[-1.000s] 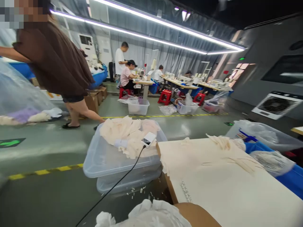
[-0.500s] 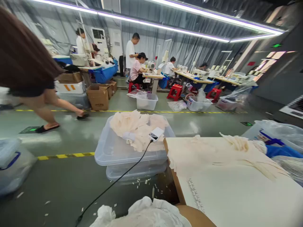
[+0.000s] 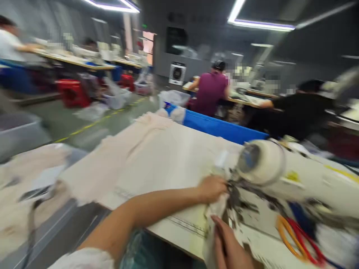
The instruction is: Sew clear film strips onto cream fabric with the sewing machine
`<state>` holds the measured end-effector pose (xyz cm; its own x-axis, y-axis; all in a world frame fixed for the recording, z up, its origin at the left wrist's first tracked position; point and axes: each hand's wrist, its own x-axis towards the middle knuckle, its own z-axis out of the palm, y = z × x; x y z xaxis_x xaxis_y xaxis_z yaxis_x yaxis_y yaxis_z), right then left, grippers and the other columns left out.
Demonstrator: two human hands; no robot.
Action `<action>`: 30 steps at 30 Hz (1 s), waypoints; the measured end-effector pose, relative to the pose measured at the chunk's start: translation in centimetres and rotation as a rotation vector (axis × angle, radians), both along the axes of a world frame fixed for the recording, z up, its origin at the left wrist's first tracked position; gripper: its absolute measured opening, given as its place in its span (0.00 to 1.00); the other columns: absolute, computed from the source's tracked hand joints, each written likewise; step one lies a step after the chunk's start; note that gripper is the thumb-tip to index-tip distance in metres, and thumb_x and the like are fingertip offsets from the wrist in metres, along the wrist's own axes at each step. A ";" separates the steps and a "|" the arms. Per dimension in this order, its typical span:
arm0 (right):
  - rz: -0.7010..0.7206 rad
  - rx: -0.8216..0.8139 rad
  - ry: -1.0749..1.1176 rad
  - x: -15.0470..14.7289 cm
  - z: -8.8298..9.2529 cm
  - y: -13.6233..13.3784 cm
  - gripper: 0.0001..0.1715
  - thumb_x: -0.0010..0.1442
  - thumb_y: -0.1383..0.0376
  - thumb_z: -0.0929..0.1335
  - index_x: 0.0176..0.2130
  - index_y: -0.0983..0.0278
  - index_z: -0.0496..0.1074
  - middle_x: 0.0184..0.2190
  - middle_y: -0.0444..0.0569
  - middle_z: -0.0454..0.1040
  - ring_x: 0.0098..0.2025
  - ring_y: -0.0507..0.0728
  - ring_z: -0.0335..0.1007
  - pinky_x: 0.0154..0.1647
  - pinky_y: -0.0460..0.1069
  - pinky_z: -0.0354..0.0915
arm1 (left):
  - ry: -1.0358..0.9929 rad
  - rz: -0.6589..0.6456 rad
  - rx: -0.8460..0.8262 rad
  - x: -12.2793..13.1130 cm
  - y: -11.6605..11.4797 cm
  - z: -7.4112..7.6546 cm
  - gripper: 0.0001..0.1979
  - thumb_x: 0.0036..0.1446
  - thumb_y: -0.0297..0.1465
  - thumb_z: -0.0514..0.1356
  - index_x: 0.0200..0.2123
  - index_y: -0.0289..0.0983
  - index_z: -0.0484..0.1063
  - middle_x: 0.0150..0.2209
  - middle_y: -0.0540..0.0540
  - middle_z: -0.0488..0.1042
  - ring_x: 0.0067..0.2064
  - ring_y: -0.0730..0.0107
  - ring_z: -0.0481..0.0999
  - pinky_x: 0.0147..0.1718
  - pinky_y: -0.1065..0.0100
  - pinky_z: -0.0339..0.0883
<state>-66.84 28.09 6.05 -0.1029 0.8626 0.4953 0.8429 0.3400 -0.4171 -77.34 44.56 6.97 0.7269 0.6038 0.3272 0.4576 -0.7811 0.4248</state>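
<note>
A white sewing machine (image 3: 263,162) stands on the table at the right. My left hand (image 3: 212,188) is closed beside its needle area, on the far end of a piece of white fabric (image 3: 218,206). Nearer to me, my right hand (image 3: 231,246) is closed on the near part of that fabric, thumb uppermost. Motion blur and the hands hide the exact grip and the needle. Orange-handled scissors (image 3: 290,237) and a red-handled pair (image 3: 307,243) lie to the right of my right hand.
Pale pink fabric (image 3: 98,164) spreads over the left part of the white table (image 3: 168,160). More cloth (image 3: 33,160) lies on a bin at the left, with a phone-like device and cable. A blue cloth trough (image 3: 221,125) borders the far edge. Co-workers sit beyond.
The view has swung to the right, bringing in the sewing machine and both my hands, which were out of sight before. The cloth-covered bin now lies at the far left.
</note>
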 end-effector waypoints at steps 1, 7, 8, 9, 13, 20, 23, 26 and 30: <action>-0.008 0.032 -0.030 -0.1 0.2 -0.8 0.20 0.74 0.59 0.56 0.53 0.62 0.69 0.45 0.52 0.79 0.42 0.56 0.79 0.38 0.47 0.74 | -0.021 -0.083 -0.002 1.5 0.6 -0.4 0.09 0.64 0.32 0.60 0.45 0.35 0.73 0.47 0.43 0.74 0.47 0.64 0.75 0.48 0.58 0.72; -0.254 0.053 -0.028 -0.7 1.9 -0.4 0.21 0.73 0.67 0.52 0.51 0.69 0.69 0.39 0.53 0.81 0.37 0.55 0.81 0.31 0.45 0.71 | -0.134 -0.214 -0.007 3.7 2.8 -2.1 0.07 0.61 0.25 0.57 0.35 0.36 0.76 0.39 0.43 0.76 0.44 0.62 0.75 0.45 0.60 0.72; -0.298 0.064 -0.018 -0.4 2.0 -0.4 0.21 0.74 0.66 0.52 0.51 0.70 0.69 0.38 0.54 0.81 0.36 0.56 0.81 0.31 0.45 0.71 | -0.150 -0.216 -0.007 3.4 2.8 -2.1 0.08 0.61 0.25 0.57 0.35 0.36 0.76 0.39 0.44 0.76 0.44 0.63 0.75 0.44 0.61 0.72; -0.339 0.070 -0.007 -0.1 2.0 -0.5 0.22 0.74 0.64 0.53 0.51 0.71 0.69 0.37 0.54 0.82 0.35 0.56 0.81 0.29 0.46 0.70 | -0.169 -0.216 -0.009 3.1 2.8 -2.1 0.08 0.61 0.25 0.57 0.34 0.37 0.76 0.38 0.44 0.77 0.43 0.64 0.75 0.43 0.61 0.72; -0.484 0.059 0.010 1.5 1.3 -0.8 0.23 0.75 0.62 0.53 0.52 0.73 0.68 0.34 0.54 0.81 0.27 0.55 0.79 0.22 0.46 0.65 | -0.243 -0.240 -0.040 2.8 2.8 -1.8 0.07 0.61 0.26 0.57 0.34 0.37 0.75 0.37 0.45 0.77 0.41 0.65 0.76 0.41 0.64 0.71; -0.546 0.041 -0.065 2.6 0.1 0.3 0.19 0.71 0.68 0.56 0.51 0.69 0.72 0.37 0.53 0.81 0.32 0.56 0.79 0.27 0.47 0.67 | -0.236 -0.248 -0.127 2.8 3.0 -1.2 0.08 0.62 0.30 0.57 0.34 0.39 0.77 0.38 0.45 0.77 0.41 0.65 0.76 0.40 0.64 0.71; -0.534 -0.015 -0.065 2.6 0.0 0.7 0.17 0.68 0.70 0.59 0.51 0.68 0.72 0.36 0.51 0.81 0.32 0.56 0.79 0.28 0.47 0.66 | -0.250 -0.251 -0.147 2.8 3.0 -1.0 0.08 0.62 0.32 0.58 0.33 0.39 0.77 0.37 0.45 0.77 0.41 0.65 0.76 0.40 0.65 0.71; -0.537 -0.040 -0.067 2.6 0.1 0.9 0.16 0.67 0.71 0.61 0.50 0.68 0.72 0.36 0.51 0.81 0.33 0.56 0.78 0.28 0.46 0.66 | -0.241 -0.250 -0.152 2.9 3.0 -0.8 0.09 0.62 0.33 0.57 0.32 0.38 0.76 0.37 0.45 0.77 0.40 0.66 0.77 0.40 0.66 0.71; -0.557 -0.023 -0.060 2.8 -0.1 1.2 0.16 0.67 0.71 0.60 0.49 0.68 0.72 0.35 0.51 0.80 0.33 0.56 0.78 0.27 0.47 0.65 | -0.227 -0.235 -0.159 2.9 3.0 -0.8 0.10 0.63 0.33 0.56 0.32 0.38 0.76 0.38 0.45 0.78 0.40 0.66 0.77 0.40 0.65 0.72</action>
